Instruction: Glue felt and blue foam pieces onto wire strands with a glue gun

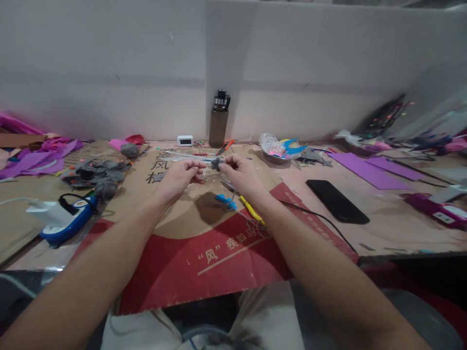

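My right hand point(239, 172) pinches a small fuzzy grey piece point(216, 164) between thumb and fingertips, above the cardboard. To its left is my left hand point(182, 177), its thumb and forefinger pressed together and the other fingers curled. Whatever it may hold is too small to make out. Below the hands lies a bright blue piece point(226, 201) on the cardboard sheet point(164, 262). A yellow-handled tool point(251, 210) rests under my right wrist, partly hidden, with thin tangled wire or thread beside it. Pale strips point(189, 158) lie behind my left hand.
Grey felt scraps point(93, 172) and grey yarn balls point(105, 188) lie left, near a blue power strip point(69, 223). A dark bottle point(219, 121) and small white clock point(185, 141) stand behind. Rightward are a bowl point(275, 158), black phone point(337, 201) and purple sheets point(368, 170).
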Motion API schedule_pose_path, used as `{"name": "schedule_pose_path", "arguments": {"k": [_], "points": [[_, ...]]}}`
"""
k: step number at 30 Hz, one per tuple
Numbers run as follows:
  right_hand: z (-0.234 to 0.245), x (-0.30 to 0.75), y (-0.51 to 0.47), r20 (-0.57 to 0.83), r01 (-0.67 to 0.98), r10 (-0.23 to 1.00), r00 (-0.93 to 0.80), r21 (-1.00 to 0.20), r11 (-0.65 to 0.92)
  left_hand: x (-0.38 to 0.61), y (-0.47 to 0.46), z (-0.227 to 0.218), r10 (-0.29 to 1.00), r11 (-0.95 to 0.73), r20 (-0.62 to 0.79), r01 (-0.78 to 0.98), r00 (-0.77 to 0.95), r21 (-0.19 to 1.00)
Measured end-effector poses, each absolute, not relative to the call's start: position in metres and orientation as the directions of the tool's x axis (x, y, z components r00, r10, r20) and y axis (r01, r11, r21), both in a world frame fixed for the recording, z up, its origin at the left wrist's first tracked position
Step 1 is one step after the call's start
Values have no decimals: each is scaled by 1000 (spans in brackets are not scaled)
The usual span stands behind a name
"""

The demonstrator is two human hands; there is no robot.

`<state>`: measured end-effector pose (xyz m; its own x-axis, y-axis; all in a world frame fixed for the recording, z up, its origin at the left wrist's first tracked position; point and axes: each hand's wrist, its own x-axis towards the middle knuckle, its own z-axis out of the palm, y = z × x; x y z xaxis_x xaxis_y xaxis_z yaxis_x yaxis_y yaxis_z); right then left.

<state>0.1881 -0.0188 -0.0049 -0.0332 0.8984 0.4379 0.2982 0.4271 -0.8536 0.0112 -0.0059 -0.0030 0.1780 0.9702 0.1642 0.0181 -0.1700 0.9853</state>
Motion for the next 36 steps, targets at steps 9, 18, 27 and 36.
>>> {"name": "schedule_pose_path", "arguments": {"k": [9, 18, 27, 36], "points": [[-8, 184, -19, 462, 350, 883, -84, -816, 460, -5, 0, -5, 965, -256, 226, 278, 136, 926], [-6, 182, -22, 456, 443, 886, -80, -780, 442, 3, -6, -3, 967, -142, 127, 51, 221, 989], [-8, 182, -22, 442, 434, 892, -90, -789, 435, -2, -9, 2, 961, -31, 58, -104, 270, 994], [-12, 181, -20, 422, 421, 901, -95, -804, 421, 1, -4, -4, 980, -118, 107, 56, 170, 991]]}}
